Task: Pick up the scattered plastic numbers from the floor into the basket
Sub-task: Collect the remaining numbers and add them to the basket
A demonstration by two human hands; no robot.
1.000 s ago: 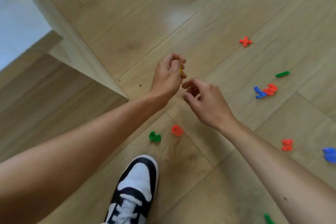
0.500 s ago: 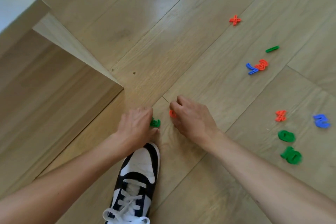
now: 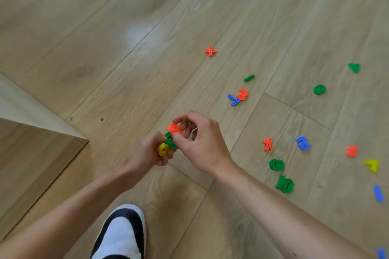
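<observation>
A pale wooden ledge (image 3: 31, 115) juts in from the left over the plank floor (image 3: 126, 69). A black-and-white shoe (image 3: 122, 235) stands at the bottom, below the hands.

The left hand (image 3: 145, 155) is held above the floor, its fingers (image 3: 162, 161) curled round a yellow number (image 3: 163, 149), with a green number (image 3: 169, 140) just above it in the same grip. The right hand (image 3: 202, 145) meets it from the right. Its thumb and forefinger pinch an orange number (image 3: 174, 128), which sits against the top of the green one, and its other fingers are loosely bent.

The remaining pieces lie flat on the floor to the right. An orange plus (image 3: 210, 51) lies alone, well beyond the hands. Nearer are a green minus (image 3: 249, 78) and a blue piece (image 3: 233, 100) touching an orange 3 (image 3: 242, 94). Right of the right hand is an orange percent sign (image 3: 268, 144), with a green 0 (image 3: 276, 164) and a green 10 (image 3: 284, 184) below it and a blue 2 (image 3: 303, 143) beside it. Farther out are two green shapes (image 3: 319, 89) too blurred to read. By the right edge lie an orange piece (image 3: 351, 151), a yellow piece (image 3: 371, 165) and a blue bar (image 3: 378, 193).
</observation>
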